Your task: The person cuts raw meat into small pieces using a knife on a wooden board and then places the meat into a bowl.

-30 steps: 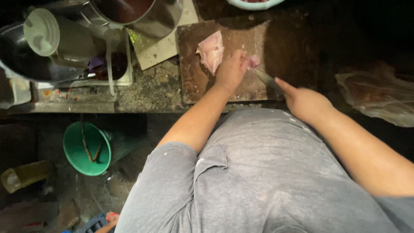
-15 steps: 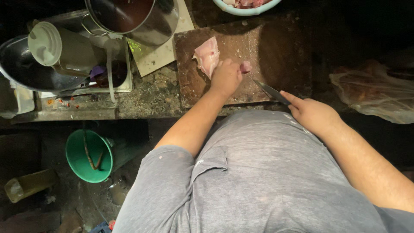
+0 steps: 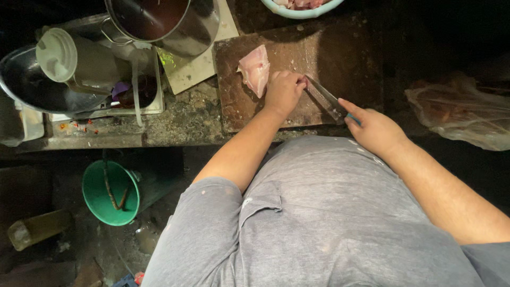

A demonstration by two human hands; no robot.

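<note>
A pale pink piece of raw meat (image 3: 255, 70) lies on a dark wooden cutting board (image 3: 340, 58) on the counter. My left hand (image 3: 284, 90) rests curled on the board just right of the meat, its fingers pressing down on a small piece that is mostly hidden. My right hand (image 3: 374, 130) grips the blue handle of a knife (image 3: 325, 99). The blade points up and left, and its tip reaches the fingertips of my left hand.
A steel pot (image 3: 164, 21) and a tile (image 3: 196, 64) stand left of the board. A bowl of meat pieces (image 3: 300, 6) sits at the far edge. A plastic bag (image 3: 462, 109) lies at right. A green bucket (image 3: 110, 192) stands on the floor.
My left hand has shifted slightly off the big piece of meat and closed over a small piece. The knife blade has swung in until its tip meets my left fingers.
</note>
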